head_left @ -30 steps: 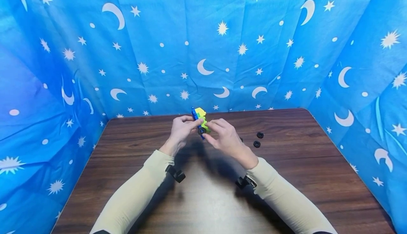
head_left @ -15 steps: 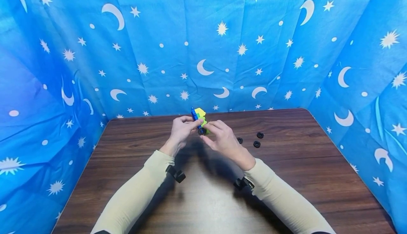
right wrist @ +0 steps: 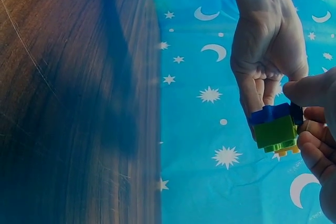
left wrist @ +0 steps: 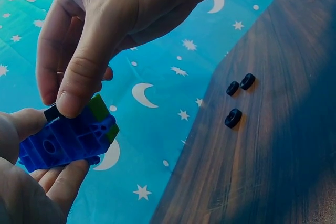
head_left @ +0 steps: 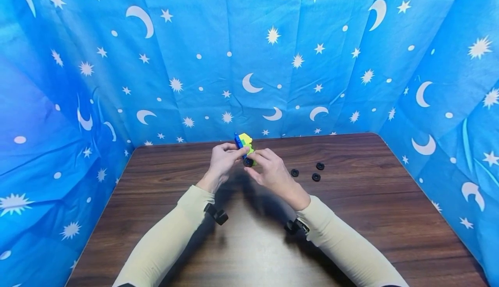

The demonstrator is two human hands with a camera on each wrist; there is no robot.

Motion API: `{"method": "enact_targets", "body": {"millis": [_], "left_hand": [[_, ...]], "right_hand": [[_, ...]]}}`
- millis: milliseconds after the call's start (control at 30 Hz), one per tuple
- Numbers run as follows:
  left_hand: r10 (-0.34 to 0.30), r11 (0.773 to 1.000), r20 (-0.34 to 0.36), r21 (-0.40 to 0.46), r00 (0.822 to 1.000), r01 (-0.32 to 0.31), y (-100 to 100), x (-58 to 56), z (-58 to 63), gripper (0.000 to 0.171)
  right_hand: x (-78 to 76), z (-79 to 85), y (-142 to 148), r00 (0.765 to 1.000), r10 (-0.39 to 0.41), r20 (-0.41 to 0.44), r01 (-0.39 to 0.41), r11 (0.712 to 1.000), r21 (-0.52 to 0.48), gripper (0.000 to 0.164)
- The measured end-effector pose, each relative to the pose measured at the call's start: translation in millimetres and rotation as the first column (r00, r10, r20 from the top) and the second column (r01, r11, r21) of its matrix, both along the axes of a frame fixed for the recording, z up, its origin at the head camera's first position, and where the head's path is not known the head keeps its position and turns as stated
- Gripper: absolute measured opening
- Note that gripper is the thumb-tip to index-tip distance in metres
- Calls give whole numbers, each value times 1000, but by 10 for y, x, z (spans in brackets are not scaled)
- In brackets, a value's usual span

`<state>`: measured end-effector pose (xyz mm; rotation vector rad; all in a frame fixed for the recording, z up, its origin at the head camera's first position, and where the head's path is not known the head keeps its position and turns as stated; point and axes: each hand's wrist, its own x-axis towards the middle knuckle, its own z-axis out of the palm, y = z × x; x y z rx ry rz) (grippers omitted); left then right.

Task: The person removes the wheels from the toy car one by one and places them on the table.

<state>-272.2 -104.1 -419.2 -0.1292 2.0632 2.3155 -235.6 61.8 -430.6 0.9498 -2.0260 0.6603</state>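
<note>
A small toy car [head_left: 244, 140] of building bricks has a blue base and green and yellow bricks on top. My left hand [head_left: 224, 159] grips it by the sides, and the ribbed blue underside [left wrist: 73, 142] shows in the left wrist view. One black wheel [head_left: 247, 162] sits at the car's near end. Thumb and fingers of my right hand [head_left: 273, 169] pinch this wheel against the side of the base. In the right wrist view the green end brick [right wrist: 275, 132] faces the camera, and the wheel is mostly hidden by the right fingers.
Three loose black wheels, one nearest my right hand [head_left: 294, 172], one behind [head_left: 320, 166] and one in front [head_left: 316, 177], lie on the dark wooden table [head_left: 351, 217]. A blue cloth [head_left: 218, 31] with moons and stars hangs around the table's back and sides.
My right hand has shifted slightly left, closer around the wheel on the car. A loose wheel that it partly hid now shows beside it. The left hand stays nearly still.
</note>
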Motion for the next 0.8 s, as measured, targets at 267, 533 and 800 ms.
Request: {"method": "enact_targets", "body": {"millis": [267, 533, 800], "left_hand": [[5, 1000, -1, 1, 1000, -5, 12, 3, -13, 34], [16, 999, -16, 34, 1000, -16, 32, 11, -56, 34], [31, 999, -13, 42, 999, -31, 35, -8, -112, 35]], "right_hand": [[23, -15, -34, 1000, -25, -16, 24, 1000, -17, 37], [19, -61, -57, 995, -94, -28, 95, 995, 13, 39], [30, -92, -78, 983, -140, -119, 148, 987, 59, 23]]}}
